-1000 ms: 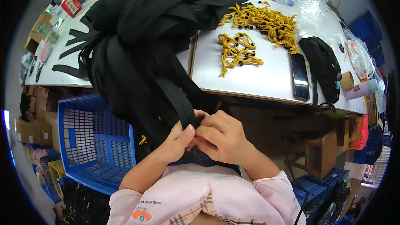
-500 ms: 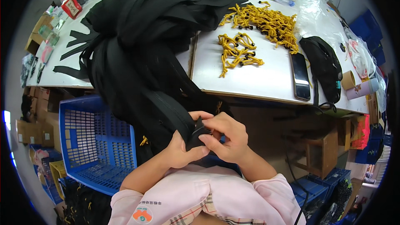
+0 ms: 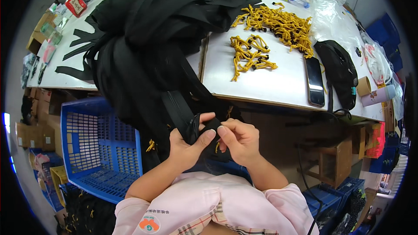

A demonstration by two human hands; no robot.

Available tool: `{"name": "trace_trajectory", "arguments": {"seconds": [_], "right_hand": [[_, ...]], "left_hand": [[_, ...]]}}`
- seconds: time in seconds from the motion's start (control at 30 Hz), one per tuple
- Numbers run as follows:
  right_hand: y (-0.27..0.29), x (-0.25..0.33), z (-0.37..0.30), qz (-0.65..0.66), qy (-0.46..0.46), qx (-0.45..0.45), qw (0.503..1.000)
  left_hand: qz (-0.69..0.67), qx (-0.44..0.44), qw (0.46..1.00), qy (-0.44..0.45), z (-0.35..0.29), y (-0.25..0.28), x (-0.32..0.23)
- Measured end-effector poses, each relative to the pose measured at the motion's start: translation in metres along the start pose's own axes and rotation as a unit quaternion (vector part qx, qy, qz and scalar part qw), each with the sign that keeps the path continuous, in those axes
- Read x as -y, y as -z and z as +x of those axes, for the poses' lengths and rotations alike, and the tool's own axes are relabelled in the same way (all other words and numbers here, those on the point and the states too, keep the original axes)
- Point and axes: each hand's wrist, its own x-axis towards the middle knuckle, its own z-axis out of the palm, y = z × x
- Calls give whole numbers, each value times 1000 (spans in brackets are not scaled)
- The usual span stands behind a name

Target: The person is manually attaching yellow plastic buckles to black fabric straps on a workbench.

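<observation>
In front of my chest, my left hand (image 3: 186, 149) grips a black zipper (image 3: 177, 106) near its end, thumb on top. My right hand (image 3: 240, 141) pinches the same zipper's end between thumb and forefinger, close to the left thumb. The zipper runs up from my hands toward a big heap of black zippers (image 3: 152, 17), which lies on the table and hangs over its near edge. Yellow cord pulls (image 3: 250, 56) with black ends lie in a small group right of the heap. Behind them is a larger pile of yellow cord pulls (image 3: 283, 28).
A blue plastic crate (image 3: 102, 143) stands below the table at left. On the white table (image 3: 261, 89) at right are a phone (image 3: 315, 82), a black pouch (image 3: 337, 74), a tumbler (image 3: 378, 95) and clear plastic bags (image 3: 328, 15). A wooden stool (image 3: 335, 161) stands at lower right.
My hands have turned the zipper's end and spread slightly. The left fingers have shifted along it, and the zipper now stands out from the hanging heap.
</observation>
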Motion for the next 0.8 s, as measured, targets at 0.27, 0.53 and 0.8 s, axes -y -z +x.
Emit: {"name": "trace_trajectory", "arguments": {"seconds": [0.27,0.53,0.8], "right_hand": [[3,-13,5,-105,168,16,980],[28,2,59,-509,142,-167,833],[67,-3,80,-437,127,-178,873]], "left_hand": [[196,19,949,-246,6,4,9],[-16,-62,996,60,6,1,8],[-79,-6,990,116,17,3,8]]}}
